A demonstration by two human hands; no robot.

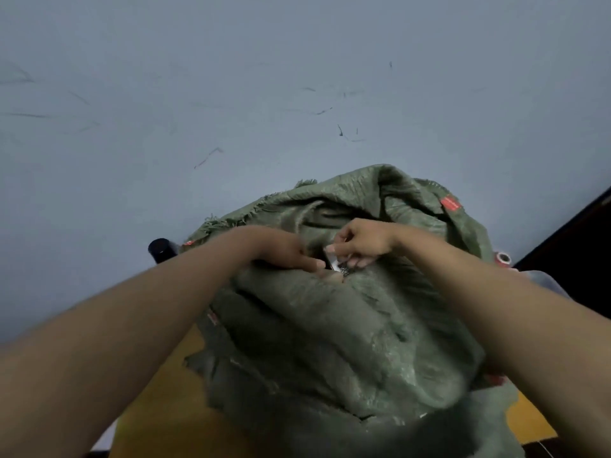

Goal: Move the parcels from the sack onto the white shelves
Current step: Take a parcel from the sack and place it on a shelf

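Pinching a small parcel (337, 264) at the sack (330, 325) mouth, the right hand (360, 242) is sitting nearest, while the left hand (291, 254) is resting flat just beside it.

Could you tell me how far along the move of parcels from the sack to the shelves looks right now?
Nothing visible counts as done: no white shelves or placed parcels are in view. In hand: both hands are at the mouth of the green sack; the right hand pinches a small white-edged item, likely a parcel, while the left hand rests at the opening. Left: lifting it out and shelving it; the sack's remaining contents are hidden.
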